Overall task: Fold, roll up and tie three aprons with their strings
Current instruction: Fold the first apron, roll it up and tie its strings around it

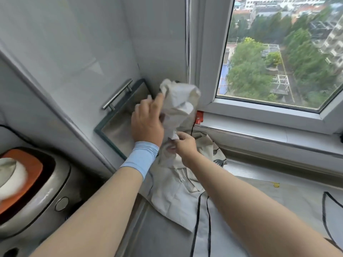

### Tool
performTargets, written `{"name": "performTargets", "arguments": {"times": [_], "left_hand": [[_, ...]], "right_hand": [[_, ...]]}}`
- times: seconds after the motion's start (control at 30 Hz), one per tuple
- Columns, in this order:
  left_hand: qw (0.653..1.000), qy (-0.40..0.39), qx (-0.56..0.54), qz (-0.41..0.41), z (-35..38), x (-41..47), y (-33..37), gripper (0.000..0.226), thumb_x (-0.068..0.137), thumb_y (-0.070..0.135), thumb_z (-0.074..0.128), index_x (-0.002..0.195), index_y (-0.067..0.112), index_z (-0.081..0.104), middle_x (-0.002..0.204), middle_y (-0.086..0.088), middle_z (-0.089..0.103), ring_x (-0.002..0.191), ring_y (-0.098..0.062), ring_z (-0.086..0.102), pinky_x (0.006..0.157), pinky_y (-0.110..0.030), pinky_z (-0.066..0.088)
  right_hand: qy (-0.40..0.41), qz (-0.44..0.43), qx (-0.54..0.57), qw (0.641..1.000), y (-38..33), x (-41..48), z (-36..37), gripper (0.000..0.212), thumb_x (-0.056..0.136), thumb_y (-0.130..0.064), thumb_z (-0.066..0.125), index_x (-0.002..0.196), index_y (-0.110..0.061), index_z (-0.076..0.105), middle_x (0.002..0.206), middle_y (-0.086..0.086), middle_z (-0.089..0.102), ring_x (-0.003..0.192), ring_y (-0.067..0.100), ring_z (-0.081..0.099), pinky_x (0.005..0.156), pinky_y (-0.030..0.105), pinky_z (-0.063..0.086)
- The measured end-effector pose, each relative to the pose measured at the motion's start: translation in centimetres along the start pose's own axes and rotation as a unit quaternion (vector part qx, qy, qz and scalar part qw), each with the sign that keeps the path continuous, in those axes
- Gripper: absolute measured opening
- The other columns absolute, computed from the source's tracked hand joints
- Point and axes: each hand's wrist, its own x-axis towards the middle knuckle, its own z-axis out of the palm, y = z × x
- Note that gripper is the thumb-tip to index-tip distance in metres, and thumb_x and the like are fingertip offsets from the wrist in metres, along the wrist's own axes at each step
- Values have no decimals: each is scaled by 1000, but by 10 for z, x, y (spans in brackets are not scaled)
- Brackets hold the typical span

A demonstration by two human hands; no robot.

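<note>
A crumpled beige apron (179,101) is lifted up in the corner beside the window, its lower part draping down onto the counter. My left hand (147,120), with a light blue wristband, lies against the bunched cloth with the fingers extended. My right hand (182,144) pinches the cloth just below the bunch. A second pale apron (232,219) with black strings (196,219) lies flat on the counter under my right arm. A patterned piece of cloth (217,154) shows behind my right wrist.
A steel-handled panel (118,93) leans in the corner at the left. A rice cooker (37,191) with an orange top stands at the lower left. The window sill (269,134) and window frame run along the right. A small red object (199,117) sits by the frame.
</note>
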Motion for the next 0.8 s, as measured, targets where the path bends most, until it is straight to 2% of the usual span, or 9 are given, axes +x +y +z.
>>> {"name": "performTargets", "arguments": {"times": [0.1, 0.17, 0.27, 0.33, 0.47, 0.57, 0.67, 0.73, 0.8], "left_hand": [[989, -48, 67, 124, 17, -11, 0, 45, 82, 7, 54, 121, 29, 58, 130, -9, 47, 116, -33, 44, 91, -44, 41], [955, -232, 91, 162, 31, -28, 3, 48, 81, 14, 57, 124, 35, 54, 150, -7, 24, 137, -36, 25, 108, -50, 28], [838, -521, 89, 137, 55, -65, 3, 63, 85, 31, 56, 142, 40, 31, 160, -2, -12, 146, -33, -9, 115, -53, 16], [794, -592, 78, 118, 71, -89, 8, 64, 89, 41, 47, 147, 41, 20, 160, 1, -16, 147, -29, -15, 116, -51, 16], [759, -643, 64, 82, 75, -103, 18, 56, 91, 30, 44, 146, 29, 36, 160, 7, 7, 148, -22, 4, 117, -44, 18], [836, -549, -6, -6, 69, -93, 11, 30, 91, 19, 47, 112, 26, 68, 138, 9, 48, 124, -19, 46, 100, -32, 38], [939, -337, -20, 61, 81, -91, 3, 23, 75, 13, 63, 95, 23, 68, 113, 4, 62, 107, -24, 57, 86, -34, 40], [940, -319, 8, 119, 93, -91, 4, 40, 71, 16, 64, 109, 27, 65, 130, -1, 56, 123, -27, 49, 97, -40, 37], [892, -421, 62, 150, 107, -90, 7, 63, 82, 25, 58, 141, 35, 38, 157, -3, 20, 145, -29, 15, 112, -51, 21]], "right_hand": [[-26, 109, 147, 983, -1, 4, 1, 40, 99, 0, 48, 136, -15, 46, 111, 2, 58, 84, 25, 60, 73, 33, 52], [76, 141, 73, 985, 11, 5, -16, 53, 96, -10, 50, 147, -15, 35, 119, 5, 58, 99, 24, 59, 84, 34, 51], [188, -23, -215, 958, 26, -10, -45, 86, 83, -10, 54, 156, -24, 11, 158, 9, 23, 143, 31, 27, 116, 47, 28], [152, -191, -391, 887, 34, -19, -58, 88, 80, -15, 52, 156, -33, 12, 163, 4, 9, 147, 24, 13, 118, 49, 20], [3, -196, -627, 754, 58, -2, -70, 68, 93, -43, 39, 156, -39, 13, 166, 1, -7, 152, 26, -4, 116, 63, 10], [-41, -128, -650, 748, 74, 16, -71, 61, 98, -50, 32, 156, -38, 13, 166, -2, -8, 152, 24, -8, 115, 66, 3], [-128, -62, -627, 766, 92, 35, -66, 68, 94, -44, 44, 155, -42, 13, 165, -2, -14, 152, 25, -11, 118, 60, 10], [-199, -34, -597, 776, 94, 42, -66, 72, 89, -35, 50, 154, -43, 20, 166, -4, -12, 152, 23, -6, 119, 55, 17], [-200, -64, -583, 785, 85, 37, -71, 57, 83, -32, 48, 140, -39, 48, 164, -8, 14, 149, 21, 19, 114, 54, 27]]}}
